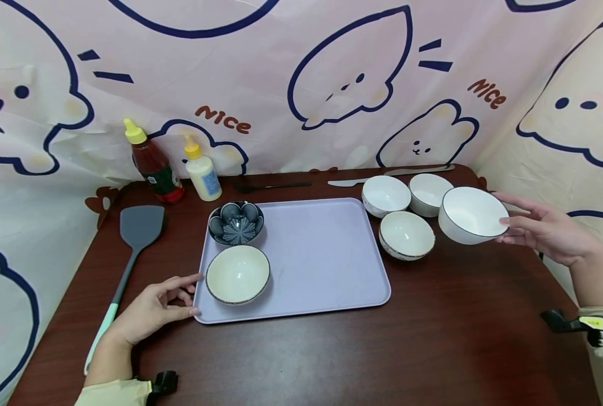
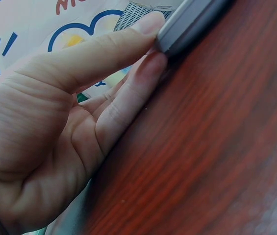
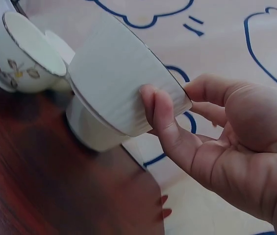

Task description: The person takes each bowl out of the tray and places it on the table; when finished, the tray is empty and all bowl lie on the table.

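Right hand (image 1: 550, 230) pinches white bowl (image 1: 471, 215) by rim, right of tray (image 1: 327, 259); left hand (image 1: 154, 307) pinches tray's left edge. Dark bowl (image 1: 238, 225), cream bowl (image 1: 238, 276) on tray's left. Step seems loading bowls; next likely calls for level carry onto tray.

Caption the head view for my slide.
Left hand grips a lilac tray bearing a dark bowl and a cream bowl; right hand holds a white bowl.
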Tool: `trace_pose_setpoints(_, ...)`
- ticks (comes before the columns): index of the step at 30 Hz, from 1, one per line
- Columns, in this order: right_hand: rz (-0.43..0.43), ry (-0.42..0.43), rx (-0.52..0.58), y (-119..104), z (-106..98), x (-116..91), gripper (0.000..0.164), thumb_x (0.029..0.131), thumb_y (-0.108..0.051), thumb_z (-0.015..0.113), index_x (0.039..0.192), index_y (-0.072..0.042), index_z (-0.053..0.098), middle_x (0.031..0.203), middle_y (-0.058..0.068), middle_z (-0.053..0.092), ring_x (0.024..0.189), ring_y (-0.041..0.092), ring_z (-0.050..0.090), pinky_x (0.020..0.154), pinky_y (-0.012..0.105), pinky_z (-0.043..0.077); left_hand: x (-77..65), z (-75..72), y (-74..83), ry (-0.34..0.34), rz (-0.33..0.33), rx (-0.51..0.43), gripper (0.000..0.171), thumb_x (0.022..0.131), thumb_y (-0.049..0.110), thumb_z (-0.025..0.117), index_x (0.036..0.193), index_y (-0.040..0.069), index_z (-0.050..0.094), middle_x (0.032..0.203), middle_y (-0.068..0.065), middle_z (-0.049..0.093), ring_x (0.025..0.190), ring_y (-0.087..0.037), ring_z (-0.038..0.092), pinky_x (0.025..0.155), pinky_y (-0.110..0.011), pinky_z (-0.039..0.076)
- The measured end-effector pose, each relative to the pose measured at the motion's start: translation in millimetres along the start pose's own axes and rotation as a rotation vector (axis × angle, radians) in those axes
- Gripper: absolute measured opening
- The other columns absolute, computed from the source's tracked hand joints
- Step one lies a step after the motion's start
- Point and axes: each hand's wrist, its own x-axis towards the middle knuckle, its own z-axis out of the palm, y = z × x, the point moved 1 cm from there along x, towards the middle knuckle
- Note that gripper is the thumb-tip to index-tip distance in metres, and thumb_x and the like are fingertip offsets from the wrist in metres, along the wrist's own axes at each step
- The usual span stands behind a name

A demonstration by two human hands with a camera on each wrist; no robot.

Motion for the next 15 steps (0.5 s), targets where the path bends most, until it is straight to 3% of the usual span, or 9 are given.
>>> trace_pose_setpoints(6,0.021,-0.005,0.027,16.1,-7.7,-1.2,0.056,0.102,0.006,0.047,0.148,-0.026,0.045,0.116,-0.007,0.067,0.083,0.023,0.075,0.074,0.032,0.060,0.0,-0.4,0.4,0.001,-0.003,0.006,0.063,0.084,0.016,0.081,0.140,0.007,0.055,0.110,-0.014,0.060,0.087,-0.010,0.063,0.070,-0.020,0.053)
trace_pose_setpoints(15,-0.011,-0.096,0.133,38.4,-8.8,-1.6,0.057,0.102,0.009,0.041,0.149,-0.023,0.046,0.121,-0.005,0.066,0.089,0.023,0.074,0.079,0.034,0.059,-0.8,-0.9,1.8,-0.002,-0.030,0.010,0.063,0.084,0.018,0.081,0.141,0.008,0.055,0.111,-0.014,0.060,0.088,-0.009,0.063,0.071,-0.020,0.052)
